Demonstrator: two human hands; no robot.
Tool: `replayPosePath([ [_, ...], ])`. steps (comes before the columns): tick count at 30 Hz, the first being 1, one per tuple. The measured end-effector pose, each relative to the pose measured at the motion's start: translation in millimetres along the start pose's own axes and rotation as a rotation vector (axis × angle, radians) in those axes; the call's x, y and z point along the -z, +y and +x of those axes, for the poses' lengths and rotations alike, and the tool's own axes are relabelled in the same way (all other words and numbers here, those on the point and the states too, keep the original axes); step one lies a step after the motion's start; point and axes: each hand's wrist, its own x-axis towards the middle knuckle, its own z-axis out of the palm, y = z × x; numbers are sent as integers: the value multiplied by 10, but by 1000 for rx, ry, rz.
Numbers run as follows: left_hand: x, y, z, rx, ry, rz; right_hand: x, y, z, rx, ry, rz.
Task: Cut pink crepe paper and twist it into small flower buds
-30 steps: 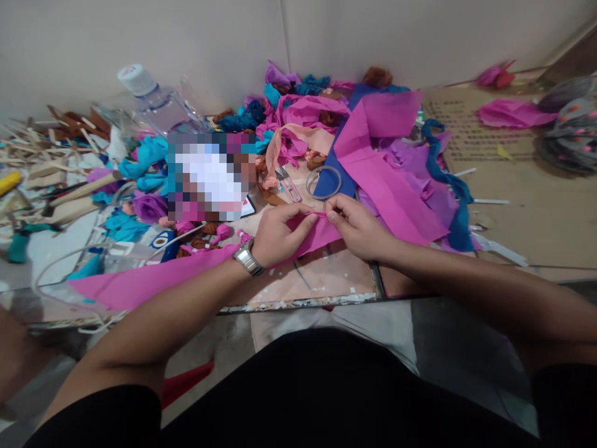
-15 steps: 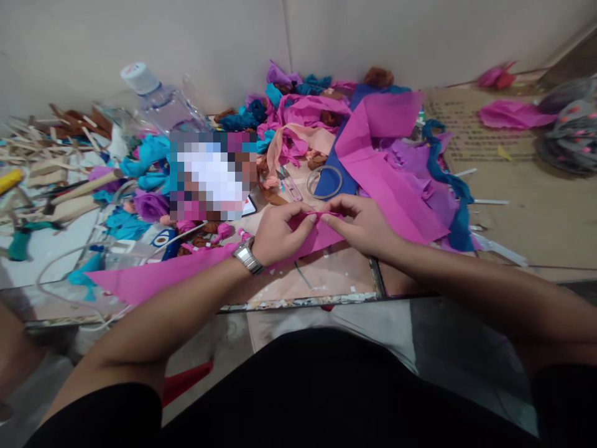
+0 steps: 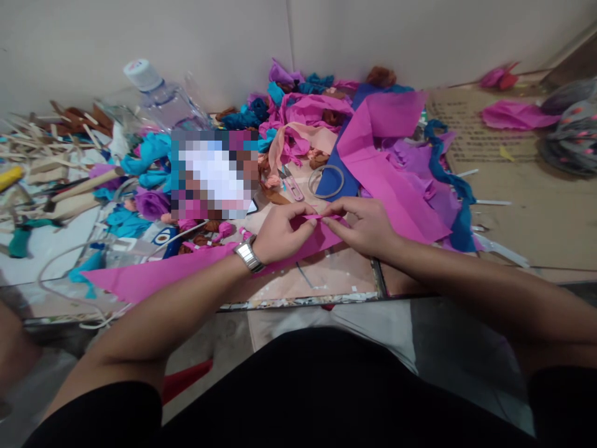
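Observation:
A long strip of magenta crepe paper (image 3: 153,277) lies across the low table's near edge and runs up to the middle. My left hand (image 3: 278,233), with a metal watch on its wrist, pinches the strip's upper edge. My right hand (image 3: 366,225) pinches the same folded edge from the other side, fingertips almost touching the left ones. Both hands are closed on the paper. Just beyond them lie small snips (image 3: 292,185) and a wire ring (image 3: 326,181).
A heap of pink, purple, blue and turquoise crepe paper (image 3: 392,168) covers the table's middle. A plastic water bottle (image 3: 161,99) stands at the back left, wooden sticks (image 3: 46,155) lie at the far left, and cardboard (image 3: 513,186) is at the right. A wall closes the back.
My two hands have drawn closer together along the strip's folded edge. The view has shifted very slightly; the strip on the table stays where it was.

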Motion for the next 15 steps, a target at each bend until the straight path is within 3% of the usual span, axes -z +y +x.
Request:
replayPosePath([
  [15, -27, -36, 19, 28, 16, -109, 7, -13, 1, 65, -7, -32],
])
